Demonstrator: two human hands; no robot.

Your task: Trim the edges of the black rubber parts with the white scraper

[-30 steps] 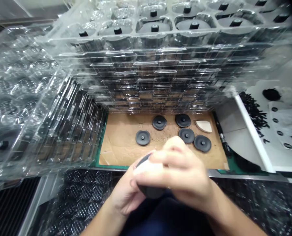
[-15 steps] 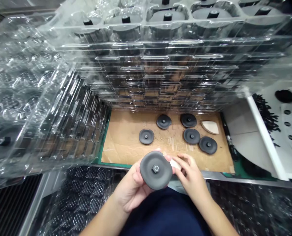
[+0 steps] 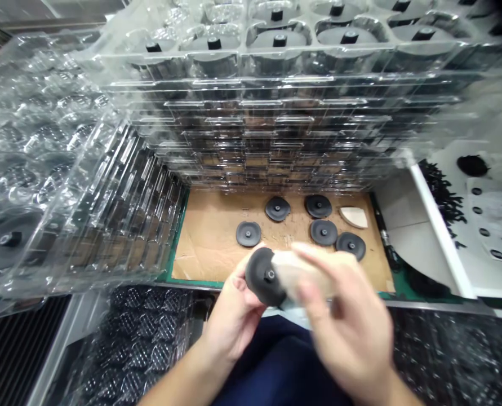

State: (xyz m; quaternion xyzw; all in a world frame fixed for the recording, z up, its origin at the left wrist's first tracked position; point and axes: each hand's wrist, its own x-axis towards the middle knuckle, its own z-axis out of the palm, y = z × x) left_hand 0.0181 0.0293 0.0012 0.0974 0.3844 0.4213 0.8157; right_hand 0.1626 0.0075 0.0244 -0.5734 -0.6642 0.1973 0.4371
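My left hand point(image 3: 231, 318) grips a dark grey, dish-shaped disc point(image 3: 259, 276) by its edge, tilted, with a short nut-like stub at its centre. Over the disc's right side lies a pale cream pad point(image 3: 291, 269), blurred by motion, and my right hand point(image 3: 352, 316) has its fingers closed on it. The pad hides part of the disc; its exact kind is unclear. Beyond my hands, several similar discs point(image 3: 323, 232) lie on a cardboard sheet point(image 3: 204, 248). A wedge-shaped cream pad point(image 3: 354, 217) rests at the sheet's right.
Tall stacks of clear plastic trays point(image 3: 276, 107) with discs in the top one rise behind the cardboard. More trays point(image 3: 119, 192) stand at the left. On the right are a white partition point(image 3: 440, 225), a black pen-like tool point(image 3: 383, 231) and a heap of small black parts point(image 3: 440, 192).
My right hand has come up and left, bringing the pale pad from beside the disc onto it. The disc has turned to a steeper tilt in my left hand.
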